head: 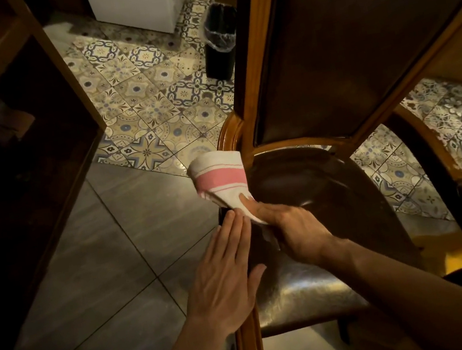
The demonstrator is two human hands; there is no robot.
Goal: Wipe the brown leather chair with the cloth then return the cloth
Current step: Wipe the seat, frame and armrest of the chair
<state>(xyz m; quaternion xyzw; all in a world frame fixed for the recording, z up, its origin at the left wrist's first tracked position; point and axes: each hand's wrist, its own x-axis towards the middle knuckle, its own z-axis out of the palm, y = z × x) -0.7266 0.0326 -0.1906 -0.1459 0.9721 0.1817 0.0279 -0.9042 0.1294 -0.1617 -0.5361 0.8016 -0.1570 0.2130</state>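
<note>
Patterned tile floor point(151, 102), dim. Brown leather chair point(332, 189): seat slick. Cloth point(221, 176), white with pink stripe: at seat's left edge, soft, light, likely best bunched. Right hand point(295, 225) clenched around it; left hand point(225, 278) flat, fingers released, bracing seat edge.

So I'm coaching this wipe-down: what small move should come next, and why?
Probably sweep the right hand with the cloth inward across the seat. The cloth sits bunched at the seat's left edge near the wooden frame, while the left hand lies flat on that edge.
</note>
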